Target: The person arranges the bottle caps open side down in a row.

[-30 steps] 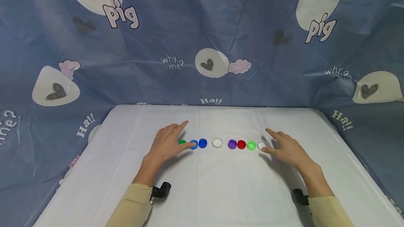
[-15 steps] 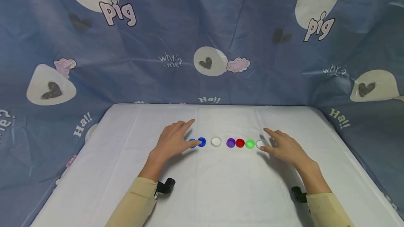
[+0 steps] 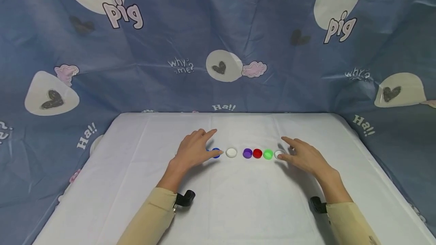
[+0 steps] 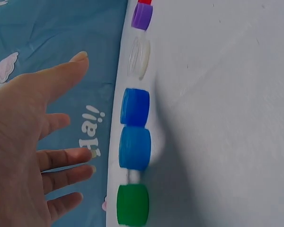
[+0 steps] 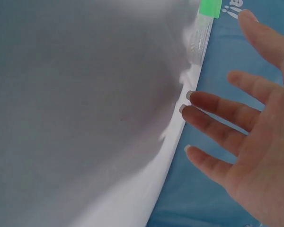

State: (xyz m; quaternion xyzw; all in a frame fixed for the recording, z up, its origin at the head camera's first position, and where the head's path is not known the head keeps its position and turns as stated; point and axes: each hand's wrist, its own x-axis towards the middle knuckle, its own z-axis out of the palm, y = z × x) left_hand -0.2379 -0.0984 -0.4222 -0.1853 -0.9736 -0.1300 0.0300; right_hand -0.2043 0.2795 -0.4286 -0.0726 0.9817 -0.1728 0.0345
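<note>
A row of small round bottle caps crosses the white table. My left hand [image 3: 192, 149], thumb and fingers spread, hovers over the row's left end and holds nothing. Its thumb overlaps a dark blue cap in the head view. The left wrist view shows this dark blue cap [image 4: 136, 106], a lighter blue cap [image 4: 135, 147] and a green cap [image 4: 132, 205] beside that hand. At the row's right end, my right hand [image 3: 306, 157] hovers with spread fingers, also holding nothing. Its thumb tip partly covers a clear cap [image 5: 200, 40].
Between the hands lie a whitish cap [image 3: 231, 152], a purple cap [image 3: 247, 153], a red cap [image 3: 257, 153] and a light green cap [image 3: 268, 154]. White cloth covers the table [image 3: 238, 207]. A blue printed curtain [image 3: 163, 41] hangs behind it.
My left hand has moved right along the row, from over the green and lighter blue caps to over the dark blue one. The right hand stays by the clear cap.
</note>
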